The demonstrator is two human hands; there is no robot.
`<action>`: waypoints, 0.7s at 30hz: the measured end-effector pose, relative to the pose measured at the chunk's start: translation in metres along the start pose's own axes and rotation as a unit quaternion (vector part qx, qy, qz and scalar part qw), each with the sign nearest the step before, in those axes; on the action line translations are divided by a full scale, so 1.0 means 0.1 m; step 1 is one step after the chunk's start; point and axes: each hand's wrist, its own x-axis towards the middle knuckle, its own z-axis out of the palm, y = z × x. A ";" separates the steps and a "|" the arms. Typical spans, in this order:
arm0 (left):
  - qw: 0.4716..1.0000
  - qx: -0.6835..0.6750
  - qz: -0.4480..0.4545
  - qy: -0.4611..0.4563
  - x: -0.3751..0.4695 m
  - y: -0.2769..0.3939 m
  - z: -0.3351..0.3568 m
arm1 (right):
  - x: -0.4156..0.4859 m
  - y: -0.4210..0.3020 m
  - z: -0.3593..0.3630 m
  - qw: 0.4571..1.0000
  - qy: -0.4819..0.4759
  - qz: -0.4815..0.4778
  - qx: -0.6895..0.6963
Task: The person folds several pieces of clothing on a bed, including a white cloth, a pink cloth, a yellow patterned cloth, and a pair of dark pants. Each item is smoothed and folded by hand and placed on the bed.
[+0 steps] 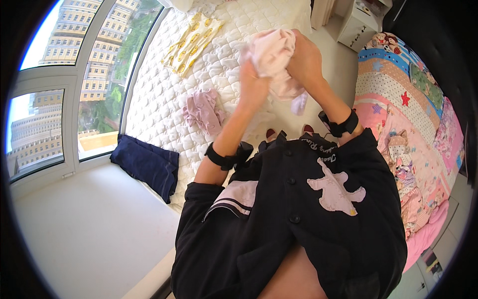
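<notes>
A pale pink cloth garment (274, 56) is bunched up between my two hands, held above the floor beside the white quilted pad. My left hand (254, 84) grips its lower left side, slightly blurred. My right hand (306, 56) is closed on its right edge. A small lilac part (298, 104) hangs at the bottom. On the pad (149, 108) lie a crumpled pink garment (204, 111) and, farther up, a white garment with a yellow print (192, 45), spread out. Folded dark blue cloth (147, 162) rests at the pad's near left corner.
Large windows (76, 112) and a white sill (93, 224) are on the left. To the right stands a bed with a patterned pink cover (422, 164) and several clothes on it. A white cabinet (358, 28) stands at the top right. My shoes (271, 133) show on the floor.
</notes>
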 end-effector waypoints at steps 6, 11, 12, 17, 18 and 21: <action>0.956 0.293 0.029 0.015 0.07 -0.14 -0.17 | -0.18 -0.03 -0.05 0.869 0.016 0.019 0.494; 0.960 0.241 0.105 0.091 0.22 -0.33 -0.27 | -0.41 -0.31 -0.12 0.776 -0.134 0.100 0.608; 0.950 0.266 0.137 0.090 0.23 -0.34 -0.27 | -0.46 -0.33 -0.13 0.805 -0.128 0.055 0.576; 0.986 -0.099 -0.070 0.117 0.15 -0.20 -0.16 | -0.38 -0.25 -0.12 0.987 -0.079 -0.066 0.121; 0.981 -0.138 -0.072 0.117 0.11 -0.15 -0.12 | -0.26 -0.20 -0.11 0.993 -0.048 -0.055 0.091; 0.991 -0.117 -0.062 0.038 -0.01 0.05 -0.10 | -0.01 -0.09 -0.13 0.988 0.078 -0.083 0.106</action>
